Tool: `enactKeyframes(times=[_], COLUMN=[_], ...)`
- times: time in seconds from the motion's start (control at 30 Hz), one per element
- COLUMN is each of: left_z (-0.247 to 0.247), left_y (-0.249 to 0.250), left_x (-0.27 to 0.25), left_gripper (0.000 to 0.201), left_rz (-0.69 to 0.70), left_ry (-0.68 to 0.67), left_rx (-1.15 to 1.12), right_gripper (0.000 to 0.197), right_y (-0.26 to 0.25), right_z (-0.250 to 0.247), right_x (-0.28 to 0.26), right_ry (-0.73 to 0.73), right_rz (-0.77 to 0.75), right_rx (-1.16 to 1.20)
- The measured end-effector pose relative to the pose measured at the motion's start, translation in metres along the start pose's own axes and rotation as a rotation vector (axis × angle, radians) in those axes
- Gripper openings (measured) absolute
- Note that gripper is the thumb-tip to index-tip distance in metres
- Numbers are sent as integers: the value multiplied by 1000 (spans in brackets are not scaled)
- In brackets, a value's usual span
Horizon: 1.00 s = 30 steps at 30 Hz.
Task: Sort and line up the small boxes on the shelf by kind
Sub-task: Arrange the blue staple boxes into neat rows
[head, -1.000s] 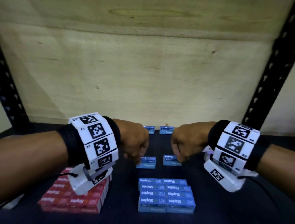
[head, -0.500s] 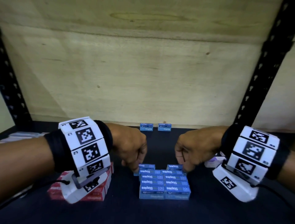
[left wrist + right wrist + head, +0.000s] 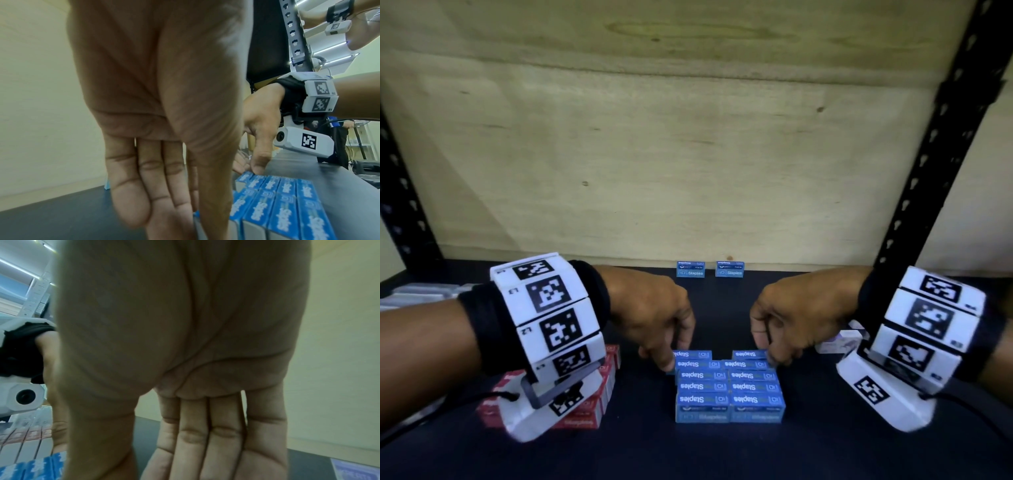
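Blue staples boxes (image 3: pixel 729 387) lie in two tight columns on the dark shelf (image 3: pixel 722 452). My left hand (image 3: pixel 671 359) pinches the far box of the left column (image 3: pixel 693 354) between thumb and fingers. My right hand (image 3: pixel 770 358) pinches the far box of the right column (image 3: pixel 748 354) the same way. In the left wrist view my thumb (image 3: pixel 205 203) reaches down to the end of the blue row (image 3: pixel 277 211), and the right hand's thumb (image 3: pixel 258 167) touches its box there. Two more blue boxes (image 3: pixel 690 273) (image 3: pixel 729 273) stand upright by the back board.
A block of red staples boxes (image 3: pixel 592 404) sits under my left wrist. Grey boxes (image 3: pixel 424 291) lie at the far left and a white box (image 3: pixel 839 342) behind my right hand. Black perforated uprights (image 3: pixel 945 137) frame the shelf, and a plywood board (image 3: pixel 688 154) closes the back.
Each hand has brought a blue box from the middle of the shelf toward me. The two boxes now lie against the far end of the blue columns.
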<state>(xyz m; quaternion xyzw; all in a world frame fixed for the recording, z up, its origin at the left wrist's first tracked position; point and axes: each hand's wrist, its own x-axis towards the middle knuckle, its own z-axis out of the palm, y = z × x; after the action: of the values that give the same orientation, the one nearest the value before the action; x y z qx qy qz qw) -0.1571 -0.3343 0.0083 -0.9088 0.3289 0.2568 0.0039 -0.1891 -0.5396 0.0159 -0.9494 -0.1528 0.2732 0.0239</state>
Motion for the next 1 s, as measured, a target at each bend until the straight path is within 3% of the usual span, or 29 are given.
enactKeyframes(times=[0.27, 0.63, 1.0], left_z=[1, 0, 3], left_y=[6, 4, 7], left_x=[4, 1, 1], left_gripper=[18, 19, 17], left_rz=[7, -11, 27], left_ry=[11, -45, -44], left_rx=[-16, -64, -124], right_gripper=[7, 21, 18], right_y=[2, 8, 6], right_z=[1, 5, 9], right_x=[-1, -3, 1], right_ry=[-31, -119, -113], right_rz=[-29, -47, -67], right_rx=[63, 209, 264])
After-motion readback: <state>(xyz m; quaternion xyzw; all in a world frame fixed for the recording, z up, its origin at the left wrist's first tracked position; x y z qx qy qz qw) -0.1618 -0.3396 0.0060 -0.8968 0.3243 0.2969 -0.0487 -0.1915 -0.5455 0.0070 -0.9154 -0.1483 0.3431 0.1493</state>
